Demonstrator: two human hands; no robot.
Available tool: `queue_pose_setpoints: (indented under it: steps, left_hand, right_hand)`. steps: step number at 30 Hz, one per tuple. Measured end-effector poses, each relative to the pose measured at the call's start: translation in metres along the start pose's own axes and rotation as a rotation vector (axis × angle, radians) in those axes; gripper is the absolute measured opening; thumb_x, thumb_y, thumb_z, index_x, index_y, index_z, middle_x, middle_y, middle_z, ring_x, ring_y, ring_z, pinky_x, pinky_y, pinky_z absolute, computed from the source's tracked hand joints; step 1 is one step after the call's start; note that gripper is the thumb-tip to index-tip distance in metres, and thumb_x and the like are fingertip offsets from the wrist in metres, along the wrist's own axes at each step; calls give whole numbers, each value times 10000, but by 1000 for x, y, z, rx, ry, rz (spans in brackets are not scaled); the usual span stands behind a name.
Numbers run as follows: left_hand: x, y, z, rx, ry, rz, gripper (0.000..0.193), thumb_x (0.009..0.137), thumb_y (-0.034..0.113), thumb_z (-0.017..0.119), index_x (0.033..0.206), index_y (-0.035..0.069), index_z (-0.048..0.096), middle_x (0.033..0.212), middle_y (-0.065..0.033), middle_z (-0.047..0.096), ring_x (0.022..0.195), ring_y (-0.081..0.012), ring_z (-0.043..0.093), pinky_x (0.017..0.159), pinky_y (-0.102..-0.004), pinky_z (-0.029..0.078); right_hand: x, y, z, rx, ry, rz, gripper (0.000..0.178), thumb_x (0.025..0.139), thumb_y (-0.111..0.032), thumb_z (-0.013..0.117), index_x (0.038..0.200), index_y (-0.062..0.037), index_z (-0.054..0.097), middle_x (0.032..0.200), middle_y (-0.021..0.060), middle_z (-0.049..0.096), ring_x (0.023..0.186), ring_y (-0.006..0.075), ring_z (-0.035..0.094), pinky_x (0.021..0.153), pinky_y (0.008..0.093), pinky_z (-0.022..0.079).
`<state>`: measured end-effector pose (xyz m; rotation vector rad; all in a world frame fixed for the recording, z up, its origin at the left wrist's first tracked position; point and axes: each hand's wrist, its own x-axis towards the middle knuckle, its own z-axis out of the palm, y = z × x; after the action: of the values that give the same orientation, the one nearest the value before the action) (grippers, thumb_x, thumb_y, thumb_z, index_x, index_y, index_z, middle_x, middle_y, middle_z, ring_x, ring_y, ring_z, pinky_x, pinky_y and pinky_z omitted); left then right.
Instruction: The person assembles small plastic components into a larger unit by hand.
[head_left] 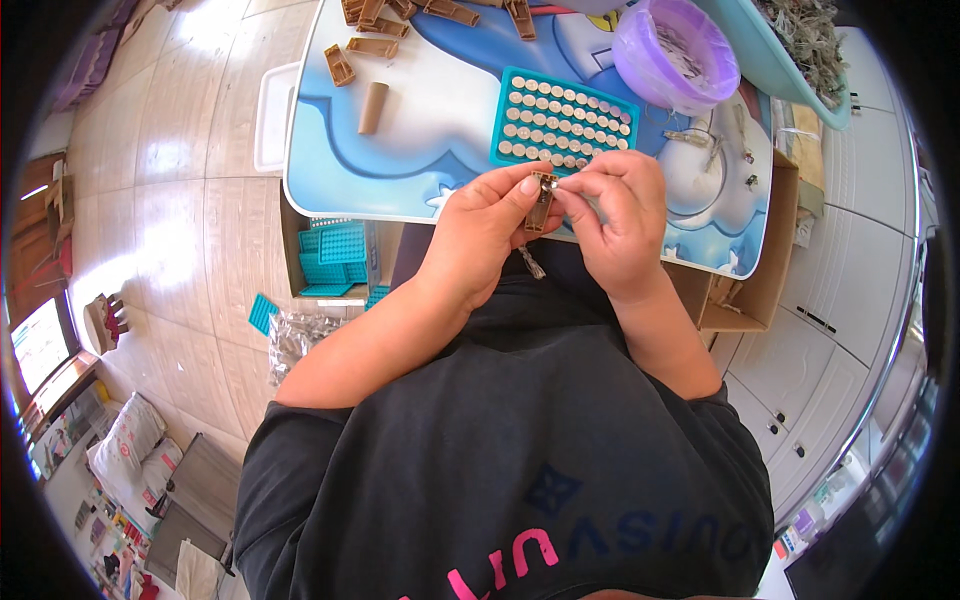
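Over the table's near edge, my left hand (478,222) grips a small brown hollow plastic casing (539,213), its open side up. Small dark and metallic parts show inside. My right hand (618,218) is at the casing's upper end, thumb and forefinger pinching a tiny shiny piece (551,185) whose kind I cannot make out. Below the casing hangs a short bundle of thin wires (531,262). Just beyond both hands lies a teal tray (634,150) with rows of round, silvery, coin-like discs (551,118).
Several brown casings (372,47) and an upright-lying brown piece (373,108) are at the table's far left. A lined purple basin (650,88) and a pale teal tub (775,60) of wire bundles stand far right. Teal trays (332,250) fill a box below left.
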<state>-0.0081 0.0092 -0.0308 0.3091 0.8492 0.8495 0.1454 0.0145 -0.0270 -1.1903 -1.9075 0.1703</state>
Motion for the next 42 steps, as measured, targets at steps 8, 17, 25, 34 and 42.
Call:
queue_pose_setpoints:
  steps: [8,17,25,34,42]
  left_hand:
    - [0,-2,-2,16,-22,13,278,946,146,472,1154,-31,527,971,-89,621,867,-158,616,818,-312,514]
    - [0,1,2,18,20,-17,287,950,143,463,1163,-45,503,999,-131,617,885,-193,622,803,-305,517]
    - [0,2,2,18,17,-18,286,949,141,465,1164,-46,500,995,-131,618,884,-192,622,805,-308,517]
    - [2,-3,-1,3,-5,-2,270,946,139,476,1142,-43,523,954,-94,619,842,-156,615,800,-300,508]
    - [-2,-4,2,52,13,48,292,944,161,479,1157,-30,537,981,-85,626,859,-150,617,814,-308,515]
  right_hand:
    - [-1,0,2,30,-48,-19,160,632,-59,725,763,-74,636,782,36,557,745,226,536,644,340,401]
    - [0,25,-7,-138,-24,62,163,652,-54,722,807,-73,676,778,41,562,749,236,532,648,348,412]
    - [0,19,-8,-156,-54,53,156,622,-54,726,740,-76,626,774,33,558,764,236,534,683,346,407]
    - [3,2,1,30,-65,11,153,631,-55,716,727,-70,597,785,38,558,755,239,531,657,352,393]
    - [1,-4,6,-9,-104,32,127,676,-58,691,779,-63,618,813,52,582,789,246,541,702,339,413]
